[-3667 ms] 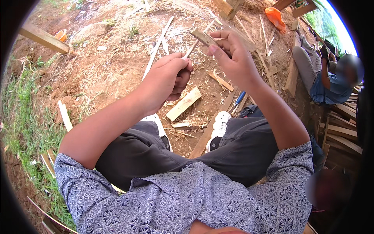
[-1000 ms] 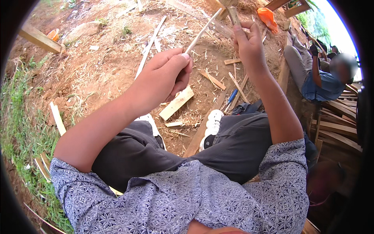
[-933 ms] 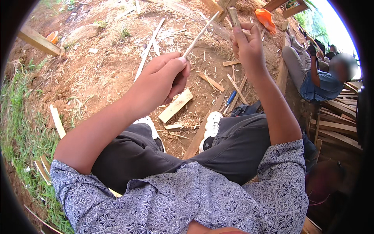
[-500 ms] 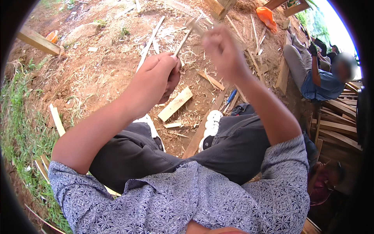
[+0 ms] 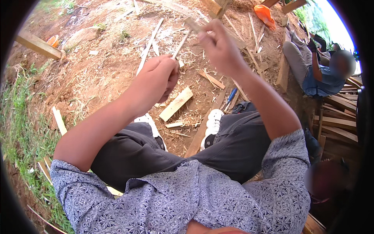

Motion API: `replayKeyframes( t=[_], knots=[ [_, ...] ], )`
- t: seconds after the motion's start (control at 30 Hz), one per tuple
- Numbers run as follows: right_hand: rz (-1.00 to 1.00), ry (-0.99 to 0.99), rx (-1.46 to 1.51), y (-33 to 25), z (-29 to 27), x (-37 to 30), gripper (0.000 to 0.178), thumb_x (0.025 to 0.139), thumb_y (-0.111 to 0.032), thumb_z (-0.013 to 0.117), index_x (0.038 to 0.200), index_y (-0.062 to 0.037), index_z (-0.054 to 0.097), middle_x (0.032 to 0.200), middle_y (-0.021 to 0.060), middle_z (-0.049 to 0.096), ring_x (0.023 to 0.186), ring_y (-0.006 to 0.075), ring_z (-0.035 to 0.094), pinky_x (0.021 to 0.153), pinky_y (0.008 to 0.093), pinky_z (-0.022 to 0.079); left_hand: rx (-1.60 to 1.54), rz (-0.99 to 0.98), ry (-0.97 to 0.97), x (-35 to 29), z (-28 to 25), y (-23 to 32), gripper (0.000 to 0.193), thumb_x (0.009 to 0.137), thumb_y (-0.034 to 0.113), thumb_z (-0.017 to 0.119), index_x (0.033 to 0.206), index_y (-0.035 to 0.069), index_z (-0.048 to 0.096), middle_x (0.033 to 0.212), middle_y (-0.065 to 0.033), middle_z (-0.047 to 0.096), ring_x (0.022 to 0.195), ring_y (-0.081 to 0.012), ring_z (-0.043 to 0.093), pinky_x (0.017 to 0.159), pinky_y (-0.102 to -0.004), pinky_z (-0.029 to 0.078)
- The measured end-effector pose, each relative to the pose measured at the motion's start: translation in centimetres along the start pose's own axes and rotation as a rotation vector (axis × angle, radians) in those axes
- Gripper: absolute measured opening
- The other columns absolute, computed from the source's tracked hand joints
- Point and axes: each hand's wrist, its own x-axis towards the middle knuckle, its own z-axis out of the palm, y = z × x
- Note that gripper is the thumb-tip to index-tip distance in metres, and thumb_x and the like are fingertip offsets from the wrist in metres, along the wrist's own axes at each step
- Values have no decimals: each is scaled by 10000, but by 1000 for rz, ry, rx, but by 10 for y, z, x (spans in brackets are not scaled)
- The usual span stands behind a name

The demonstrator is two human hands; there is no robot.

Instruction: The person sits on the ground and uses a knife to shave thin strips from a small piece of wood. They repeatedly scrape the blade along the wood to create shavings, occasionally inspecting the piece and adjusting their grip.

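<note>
My left hand [image 5: 159,74] is closed round a thin pale stick [image 5: 181,45], which sticks out of the fist up and to the right. In my right hand [image 5: 222,50] a small flat light-brown piece [image 5: 192,24] is pinched; whether it is wood or folded sandpaper I cannot make out. Its end meets or overlaps the stick's upper end, hiding the tip. Both hands are raised above the ground beyond my knees. The stick's lower end is hidden inside my left fist.
A short board [image 5: 176,103] lies between my shoes, beside a long plank [image 5: 206,124]. A blue-handled tool [image 5: 231,95] rests near my right shoe. Shavings and wood strips litter the ground. Another person [image 5: 323,78] sits at the right near stacked timber [image 5: 339,123]. An orange bag [image 5: 265,16] lies far off.
My right hand has shifted slightly left and up with the light-brown piece, its fingers less blurred. The stick's tip, seen beyond the piece before, is now hidden. My left hand stays nearly still.
</note>
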Motion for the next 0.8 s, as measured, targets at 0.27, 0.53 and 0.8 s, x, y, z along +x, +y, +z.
replayKeyframes(
  t=[0.27, 0.53, 0.8],
  knots=[
    [99, 58, -21, -1, 6, 0, 126, 1070, -230, 520, 1099, -112, 485, 646, -1, 498, 517, 100, 440, 445, 293, 329, 101, -23, -38, -2, -7, 0, 256, 1048, 249, 415, 823, 130, 442, 589, 41, 361, 472, -71, 296, 419, -262, 234],
    [68, 27, 8, -2, 7, -5, 119, 1069, -208, 521, 1098, -102, 475, 665, 3, 485, 485, 88, 391, 415, 277, 293, 82, -14, -49, -1, -6, 2, 276, 1056, 262, 415, 810, 138, 427, 591, 46, 364, 470, -67, 300, 417, -256, 236],
    [-79, 61, -9, 1, 9, -6, 162, 1065, -212, 542, 1085, -61, 488, 635, 26, 528, 510, 112, 476, 460, 328, 348, -49, -6, -20, -4, -1, 9, 274, 1043, 271, 416, 800, 145, 403, 540, 51, 335, 425, -71, 270, 381, -263, 221]
  ],
)
